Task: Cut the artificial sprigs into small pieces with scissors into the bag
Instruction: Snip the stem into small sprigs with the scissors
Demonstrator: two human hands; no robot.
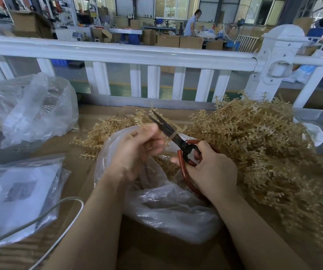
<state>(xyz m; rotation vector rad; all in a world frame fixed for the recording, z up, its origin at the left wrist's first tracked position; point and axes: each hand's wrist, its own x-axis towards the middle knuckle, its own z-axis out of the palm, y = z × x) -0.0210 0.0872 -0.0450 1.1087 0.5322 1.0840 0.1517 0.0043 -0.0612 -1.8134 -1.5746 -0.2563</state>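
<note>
Left hand [135, 151] blurs its sprig [169, 140]; scissors [176, 137] loops partly hidden by right hand [213, 168].

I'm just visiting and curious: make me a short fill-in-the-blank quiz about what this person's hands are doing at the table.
1. The right hand grips scissors with ____ handles.
2. The scissor blades stand ____.
3. The left hand holds a sprig above a clear plastic ____.
4. The big pile of sprigs lies on the person's ____ side.

Missing words: red; open; bag; right
</note>
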